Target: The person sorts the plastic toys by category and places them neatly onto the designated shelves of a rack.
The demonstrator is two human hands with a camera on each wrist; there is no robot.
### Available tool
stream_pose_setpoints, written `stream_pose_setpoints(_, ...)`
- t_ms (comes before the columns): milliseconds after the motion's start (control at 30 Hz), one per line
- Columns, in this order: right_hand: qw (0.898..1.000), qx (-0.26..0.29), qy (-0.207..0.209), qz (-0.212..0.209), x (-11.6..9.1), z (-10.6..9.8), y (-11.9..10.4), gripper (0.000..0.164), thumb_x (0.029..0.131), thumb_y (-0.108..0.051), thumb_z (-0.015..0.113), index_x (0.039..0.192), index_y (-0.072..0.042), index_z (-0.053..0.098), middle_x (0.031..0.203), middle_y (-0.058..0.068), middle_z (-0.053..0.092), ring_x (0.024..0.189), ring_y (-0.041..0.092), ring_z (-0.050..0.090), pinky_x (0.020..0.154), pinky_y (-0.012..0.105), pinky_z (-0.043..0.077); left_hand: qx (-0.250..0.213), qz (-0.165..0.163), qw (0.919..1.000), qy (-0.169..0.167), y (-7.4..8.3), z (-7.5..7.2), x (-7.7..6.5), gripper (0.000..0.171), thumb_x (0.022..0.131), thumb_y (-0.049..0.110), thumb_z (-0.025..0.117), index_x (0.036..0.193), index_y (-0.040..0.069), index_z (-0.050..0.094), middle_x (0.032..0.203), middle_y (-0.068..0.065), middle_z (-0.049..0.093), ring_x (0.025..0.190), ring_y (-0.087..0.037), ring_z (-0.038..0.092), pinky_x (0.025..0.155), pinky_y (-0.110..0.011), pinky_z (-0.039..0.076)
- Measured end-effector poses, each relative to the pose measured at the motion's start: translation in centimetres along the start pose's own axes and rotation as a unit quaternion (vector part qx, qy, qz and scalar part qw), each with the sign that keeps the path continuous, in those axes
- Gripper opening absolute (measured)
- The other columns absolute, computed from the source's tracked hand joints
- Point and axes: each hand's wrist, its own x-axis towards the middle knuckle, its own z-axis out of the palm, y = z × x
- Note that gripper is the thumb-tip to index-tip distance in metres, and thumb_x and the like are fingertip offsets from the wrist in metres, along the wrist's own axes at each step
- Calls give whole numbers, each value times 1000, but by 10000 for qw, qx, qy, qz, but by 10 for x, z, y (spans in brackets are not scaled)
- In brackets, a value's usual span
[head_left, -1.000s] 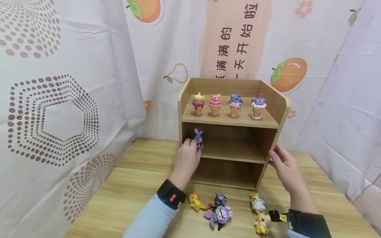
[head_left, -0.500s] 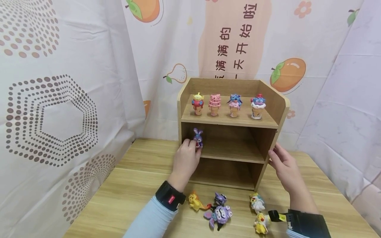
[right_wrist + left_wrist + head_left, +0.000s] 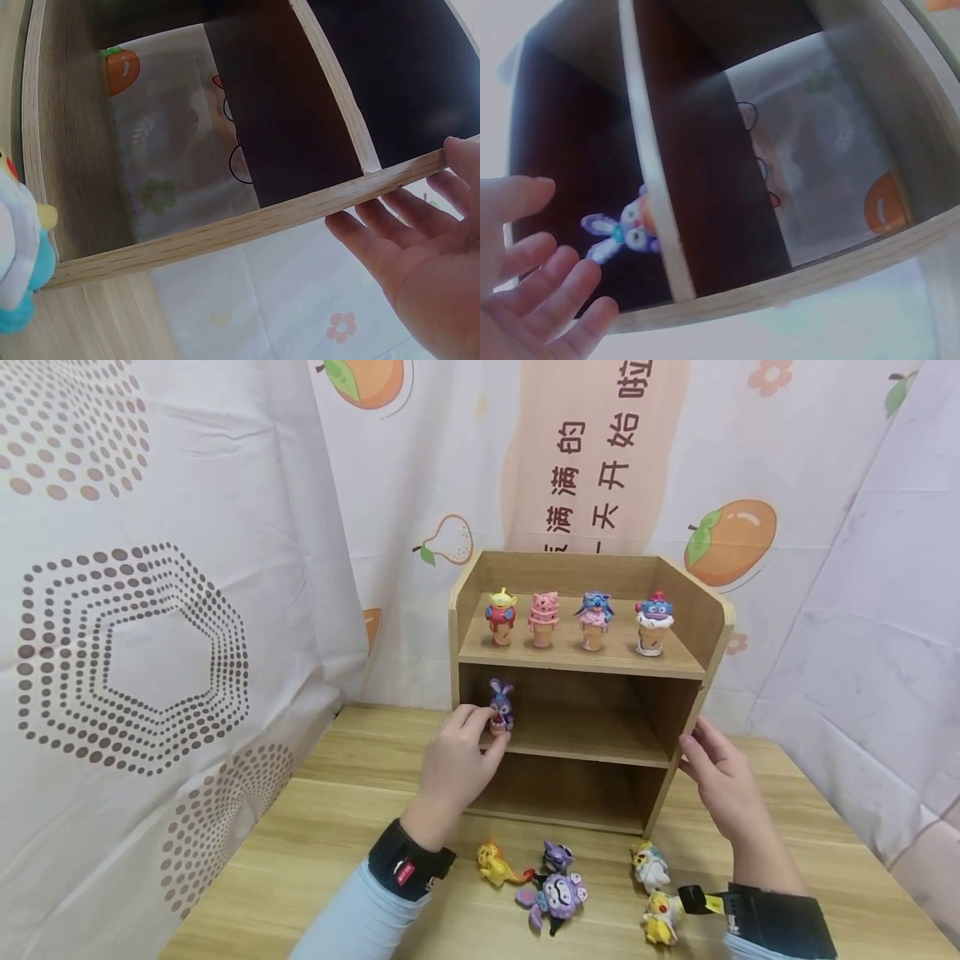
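Observation:
A purple rabbit figurine (image 3: pixel 502 695) with long ears stands at the left end of the middle shelf of a small wooden shelf unit (image 3: pixel 585 667). Just in front of it is my left hand (image 3: pixel 456 767), thumb and fingers spread apart. The left wrist view has a gap between those fingers (image 3: pixel 574 289) and the figurine (image 3: pixel 634 225). My right hand (image 3: pixel 726 789) touches the unit's right side panel. In the right wrist view its thumb is at the panel's front edge, while the other fingers (image 3: pixel 394 225) reach fairly straight along the outer side.
Several ice-cream-cone figurines (image 3: pixel 542 620) stand in a row on the top shelf. On the wooden table (image 3: pixel 360 768) before the unit lie a yellow figurine (image 3: pixel 495 865), purple figurines (image 3: pixel 558 896), a white figurine (image 3: pixel 651 867) and a yellow-white one (image 3: pixel 660 920). Printed curtains (image 3: pixel 420 460) hang behind.
My left hand has let go of the rabbit figurine, its fingers opening and drawing back a little to the left. The figurine stays standing, and the right hand keeps its place.

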Motion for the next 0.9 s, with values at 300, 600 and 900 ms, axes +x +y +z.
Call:
stream_pose_setpoints(300, 10000, -57, -3, 62, 0, 0, -1, 56, 111, -28, 44, 163, -16, 26, 159, 28, 31, 136, 13, 45, 94, 11, 48, -871, 423, 9934, -607, -2, -16, -6, 34, 87, 25, 83, 111, 4, 72, 106, -6, 68, 98, -21, 66, 85, -35, 58)
stream_pose_setpoints(600, 9999, -93, -17, 101, -2, 0, 1, 56, 111, -26, 44, 163, -18, 26, 160, 26, 32, 136, 15, 45, 94, 12, 48, -1157, 764, 9846, -1068, 1, -23, -10, 45, 88, 32, 82, 121, 5, 69, 115, -5, 67, 107, -20, 65, 93, -37, 56)
stream_pose_setpoints(900, 10000, 41, 45, 78, 4, -1, -1, 55, 111, -26, 44, 162, -15, 28, 158, 27, 34, 134, 11, 47, 94, 11, 48, -1072, 743, 9734, -1883, 6, -28, -12, 52, 87, 41, 82, 127, 10, 68, 123, -5, 66, 114, -23, 62, 99, -42, 53)
